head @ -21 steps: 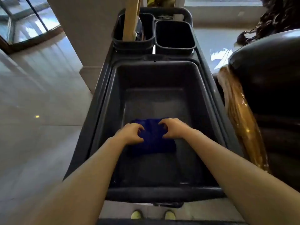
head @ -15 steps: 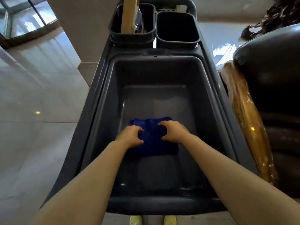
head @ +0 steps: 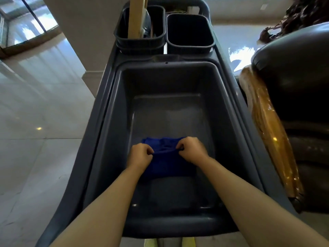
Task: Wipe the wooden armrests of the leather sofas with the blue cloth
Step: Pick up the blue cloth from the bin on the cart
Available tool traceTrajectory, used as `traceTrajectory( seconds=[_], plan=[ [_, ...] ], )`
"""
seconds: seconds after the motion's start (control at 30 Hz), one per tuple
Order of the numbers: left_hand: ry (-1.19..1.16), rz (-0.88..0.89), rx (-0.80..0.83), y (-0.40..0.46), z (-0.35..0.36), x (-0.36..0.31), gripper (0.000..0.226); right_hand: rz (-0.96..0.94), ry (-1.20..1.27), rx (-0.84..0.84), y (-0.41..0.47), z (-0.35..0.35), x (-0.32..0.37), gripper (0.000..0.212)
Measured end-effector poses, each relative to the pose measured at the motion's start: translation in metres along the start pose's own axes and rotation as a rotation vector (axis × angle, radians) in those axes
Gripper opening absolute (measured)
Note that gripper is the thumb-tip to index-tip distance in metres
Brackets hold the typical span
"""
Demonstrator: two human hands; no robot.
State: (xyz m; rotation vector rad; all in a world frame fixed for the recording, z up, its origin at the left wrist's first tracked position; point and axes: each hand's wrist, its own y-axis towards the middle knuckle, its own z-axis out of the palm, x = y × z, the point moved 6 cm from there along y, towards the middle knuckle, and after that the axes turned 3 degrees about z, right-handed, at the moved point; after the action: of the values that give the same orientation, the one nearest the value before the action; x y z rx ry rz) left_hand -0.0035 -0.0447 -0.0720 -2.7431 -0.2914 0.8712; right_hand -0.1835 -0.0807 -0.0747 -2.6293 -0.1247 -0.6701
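In the grey tub (head: pixel 114 122), both hands pinch the blue cloth (head: pixel 167 163).

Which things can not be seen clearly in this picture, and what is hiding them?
Head view, the only one:
- Blue cloth: its side edges lie under the left hand and right hand, so its full shape is unclear.
- Wooden armrest: glare blurs its surface; dust cannot be judged.
- Leather sofa: cut off by the right edge.
- Left small bin: its contents are dark, and the wooden handle is cut off by the top edge.
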Motion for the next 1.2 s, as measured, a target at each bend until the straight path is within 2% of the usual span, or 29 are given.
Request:
traceTrajectory(
  seconds=[0.17, 0.4, 0.57, 0.77, 0.93, 1.07, 1.2],
  plan=[
    [-0.083, 0.036, -0.030, -0.006, -0.034, -0.017, 0.014, 0.076, 0.197, -0.049, -0.012, -0.031, 0.001, 0.019],
    [-0.032, 0.260, -0.078, -0.034, -0.093, -0.080, 0.013, 0.002, 0.245, -0.211, -0.067, -0.103, 0.027, 0.018],
    [-0.068, 0.379, -0.072, -0.066, -0.120, -0.141, 0.014, -0.039, 0.240, -0.360, -0.122, -0.169, 0.031, 0.019],
    [-0.072, 0.542, -0.110, -0.120, -0.148, -0.249, 0.015, -0.085, 0.218, -0.504, -0.191, -0.254, -0.001, 0.019],
    [-0.093, 0.627, -0.137, -0.172, -0.127, -0.333, 0.014, -0.178, 0.204, -0.560, -0.249, -0.313, -0.056, 0.018],
    [-0.134, 0.588, -0.136, -0.198, -0.078, -0.381, 0.013, -0.198, 0.179, -0.538, -0.289, -0.339, -0.117, 0.019],
    [-0.149, 0.536, -0.064, -0.215, -0.013, -0.416, 0.013, -0.172, 0.137, -0.456, -0.319, -0.348, -0.184, 0.018]
  ],
)
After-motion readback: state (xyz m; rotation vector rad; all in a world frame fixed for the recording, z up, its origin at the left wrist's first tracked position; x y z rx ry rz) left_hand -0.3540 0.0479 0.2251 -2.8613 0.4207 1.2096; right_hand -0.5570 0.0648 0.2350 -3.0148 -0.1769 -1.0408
